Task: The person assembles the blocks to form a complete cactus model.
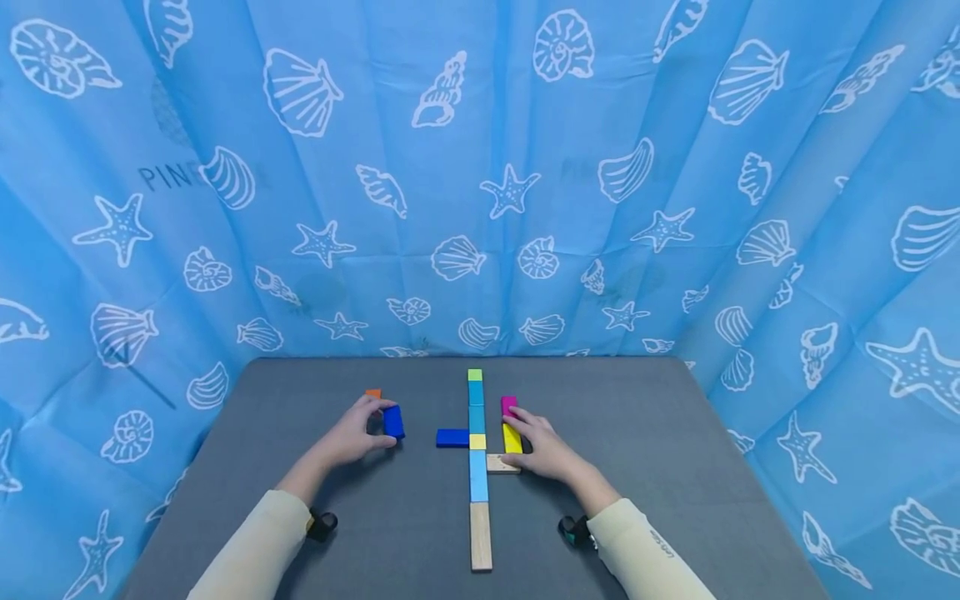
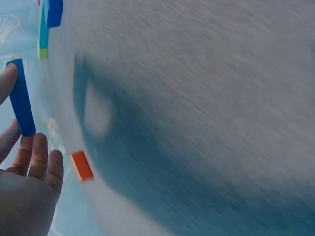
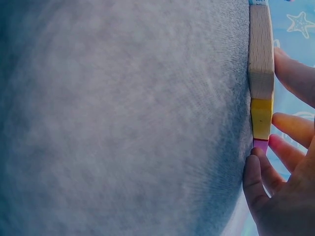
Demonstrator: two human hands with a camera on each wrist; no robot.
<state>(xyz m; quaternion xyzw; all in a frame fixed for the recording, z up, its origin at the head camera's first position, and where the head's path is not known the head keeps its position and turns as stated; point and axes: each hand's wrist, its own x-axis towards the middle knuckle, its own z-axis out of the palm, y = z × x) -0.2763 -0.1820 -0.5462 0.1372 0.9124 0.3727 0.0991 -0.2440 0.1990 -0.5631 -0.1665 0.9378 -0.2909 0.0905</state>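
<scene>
My left hand (image 1: 349, 435) pinches a blue block (image 1: 393, 422) between thumb and fingers, raised above its shadow on the table at the left. Just behind that hand, an orange block (image 2: 81, 166) lies on the cloth. On the right, my right hand (image 1: 549, 450) rests at a short side row with its fingers extended. Its thumb is at a plain wooden block (image 3: 261, 51), and its fingertips are along a yellow block (image 3: 261, 119) and a magenta block (image 1: 509, 402) beyond it. The yellow block meets the wooden one end to side.
A long line of blocks runs down the middle of the grey table (image 1: 622, 533), with light blue (image 1: 478, 475) and wooden (image 1: 481, 537) pieces nearest. Another blue block (image 1: 453, 438) juts left from it. A blue shell-patterned curtain (image 1: 480, 167) surrounds the table.
</scene>
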